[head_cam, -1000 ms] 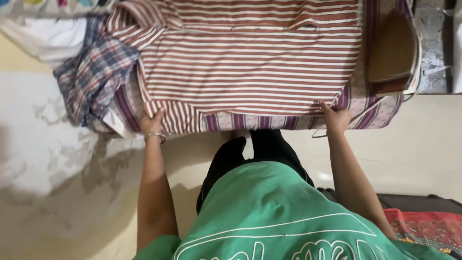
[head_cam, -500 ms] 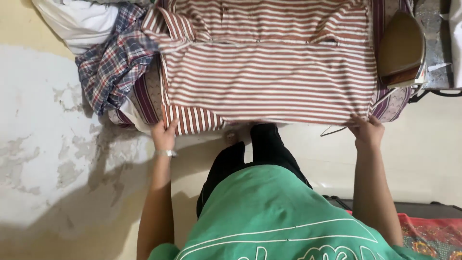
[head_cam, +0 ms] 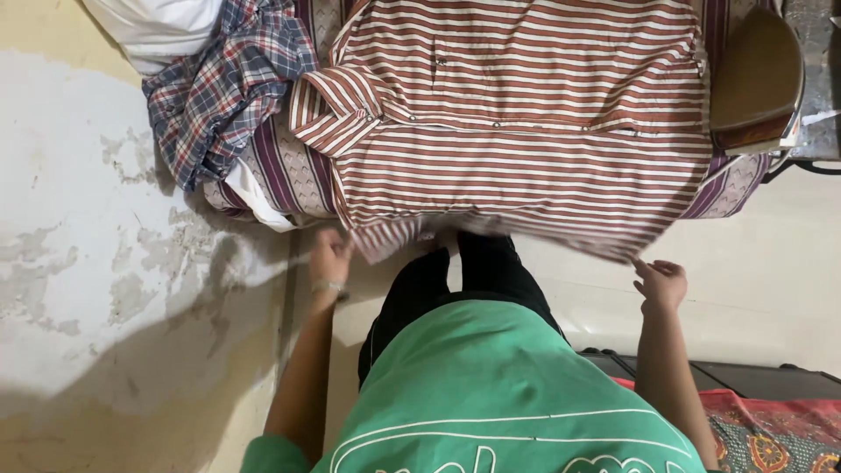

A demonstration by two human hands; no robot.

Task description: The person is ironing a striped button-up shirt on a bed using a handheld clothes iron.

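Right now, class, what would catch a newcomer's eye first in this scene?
A striped shirt lies spread flat across the top middle, its lower hem hanging toward the person. The left hand and right hand sit just below that hem, fingers loose. A plaid shirt is bunched at the upper left.

No packages, labels, signs or screens are visible in the head view; the green shirt worn by the person carries white outlined lettering across its lower front

Single head view, straight down, close over striped shirt
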